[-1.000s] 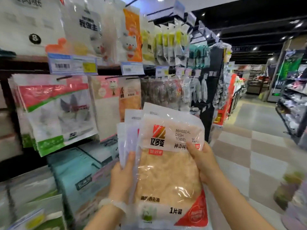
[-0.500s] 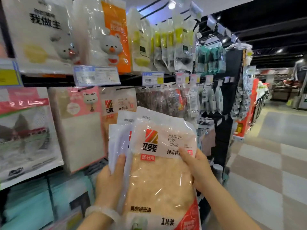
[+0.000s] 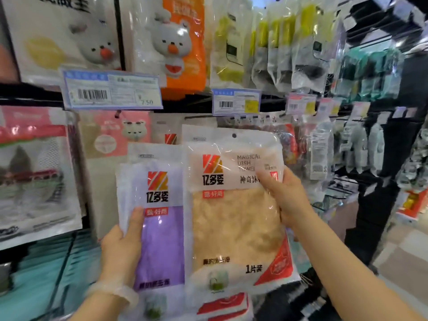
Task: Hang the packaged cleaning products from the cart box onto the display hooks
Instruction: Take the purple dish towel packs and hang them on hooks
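Centre frame, the right hand (image 3: 286, 200) reaches up from lower right, thumb pinching the tan dish towel pack (image 3: 234, 218). The left hand (image 3: 121, 246), raised from lower left, grips the purple dish towel pack (image 3: 159, 242) beside it.

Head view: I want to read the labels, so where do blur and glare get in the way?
Head view: the beige pack in the right hand is fairly sharp, though glare streaks cross its English text; the purple pack in the left hand reads clearly; the price tag is soft, its small print illegible; the right-side shelves smear with blur, and the frame edges bend.
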`<act>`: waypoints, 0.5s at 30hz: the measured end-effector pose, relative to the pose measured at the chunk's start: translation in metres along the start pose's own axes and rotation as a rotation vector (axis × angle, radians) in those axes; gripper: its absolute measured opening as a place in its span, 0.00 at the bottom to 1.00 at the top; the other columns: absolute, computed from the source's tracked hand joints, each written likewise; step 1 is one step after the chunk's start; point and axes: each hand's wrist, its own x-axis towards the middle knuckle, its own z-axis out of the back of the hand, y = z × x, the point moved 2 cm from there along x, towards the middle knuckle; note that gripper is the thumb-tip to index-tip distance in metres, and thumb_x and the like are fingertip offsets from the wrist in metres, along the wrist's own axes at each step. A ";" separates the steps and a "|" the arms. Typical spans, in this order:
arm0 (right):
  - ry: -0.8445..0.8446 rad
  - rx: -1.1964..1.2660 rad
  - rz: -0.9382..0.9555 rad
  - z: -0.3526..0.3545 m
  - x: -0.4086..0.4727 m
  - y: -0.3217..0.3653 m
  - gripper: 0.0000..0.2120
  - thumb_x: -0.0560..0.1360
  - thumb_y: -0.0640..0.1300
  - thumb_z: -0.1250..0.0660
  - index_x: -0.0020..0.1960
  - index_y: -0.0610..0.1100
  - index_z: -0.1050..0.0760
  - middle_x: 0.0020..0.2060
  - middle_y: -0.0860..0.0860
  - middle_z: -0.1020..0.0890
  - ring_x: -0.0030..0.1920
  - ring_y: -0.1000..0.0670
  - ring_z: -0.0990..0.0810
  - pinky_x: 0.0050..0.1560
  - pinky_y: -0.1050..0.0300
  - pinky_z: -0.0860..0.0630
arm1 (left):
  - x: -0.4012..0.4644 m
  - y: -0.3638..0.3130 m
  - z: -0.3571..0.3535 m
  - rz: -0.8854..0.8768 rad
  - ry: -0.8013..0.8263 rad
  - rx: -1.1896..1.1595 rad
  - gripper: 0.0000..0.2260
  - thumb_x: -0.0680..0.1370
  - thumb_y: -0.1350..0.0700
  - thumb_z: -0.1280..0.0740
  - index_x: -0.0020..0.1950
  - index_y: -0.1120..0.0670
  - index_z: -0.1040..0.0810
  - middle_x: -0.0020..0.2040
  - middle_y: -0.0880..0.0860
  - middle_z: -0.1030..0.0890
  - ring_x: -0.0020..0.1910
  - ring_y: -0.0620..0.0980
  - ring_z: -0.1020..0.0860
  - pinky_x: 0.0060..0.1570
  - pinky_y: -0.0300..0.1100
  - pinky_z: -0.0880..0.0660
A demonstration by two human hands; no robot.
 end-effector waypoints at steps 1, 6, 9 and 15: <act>0.044 -0.008 0.032 -0.005 0.010 0.003 0.08 0.72 0.38 0.30 0.50 0.45 0.23 0.49 0.42 0.16 0.48 0.43 0.17 0.51 0.44 0.21 | 0.001 0.002 0.004 0.012 -0.024 -0.001 0.20 0.73 0.40 0.34 0.43 0.58 0.22 0.41 0.56 0.20 0.43 0.55 0.22 0.51 0.51 0.25; 0.162 -0.053 0.182 -0.025 0.041 0.018 0.07 0.72 0.40 0.29 0.46 0.50 0.23 0.45 0.50 0.16 0.48 0.47 0.17 0.50 0.49 0.20 | -0.009 0.004 0.019 -0.011 -0.204 0.064 0.19 0.75 0.41 0.35 0.38 0.58 0.24 0.39 0.56 0.22 0.40 0.54 0.25 0.42 0.46 0.32; 0.232 0.037 0.174 -0.026 0.044 0.017 0.09 0.69 0.42 0.28 0.48 0.49 0.23 0.48 0.47 0.16 0.50 0.45 0.17 0.52 0.45 0.21 | -0.013 0.001 0.025 -0.007 -0.280 0.079 0.18 0.75 0.42 0.36 0.37 0.56 0.25 0.36 0.54 0.24 0.40 0.55 0.26 0.43 0.45 0.33; 0.428 0.165 0.171 -0.014 0.044 0.014 0.15 0.63 0.46 0.28 0.50 0.48 0.23 0.45 0.50 0.14 0.48 0.48 0.16 0.44 0.57 0.19 | -0.028 0.002 0.022 -0.004 -0.345 0.087 0.19 0.74 0.39 0.36 0.35 0.54 0.26 0.33 0.50 0.25 0.32 0.50 0.28 0.32 0.41 0.33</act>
